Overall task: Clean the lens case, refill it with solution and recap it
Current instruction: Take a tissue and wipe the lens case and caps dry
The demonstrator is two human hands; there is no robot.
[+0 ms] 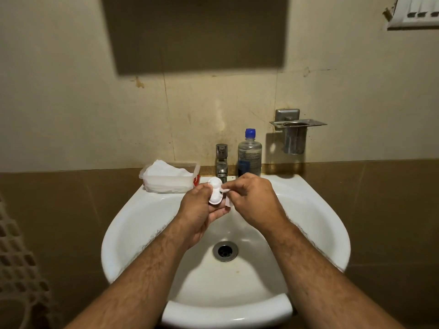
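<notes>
Case (215,190) between left hand's (199,205) fingertips.

White lens case (215,191) held upright above the sink, clear blue-capped solution bottle (249,154) standing behind

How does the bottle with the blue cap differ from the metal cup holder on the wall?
The bottle is clear plastic and stands on the sink's back ledge; the cup holder is shiny metal, fixed to the wall. The bottle is capped; the holder's cup is open-topped. Both stand upright, right of the tap.

Tap (221,162) and bottle (249,154) just behind hands (228,200).
</notes>
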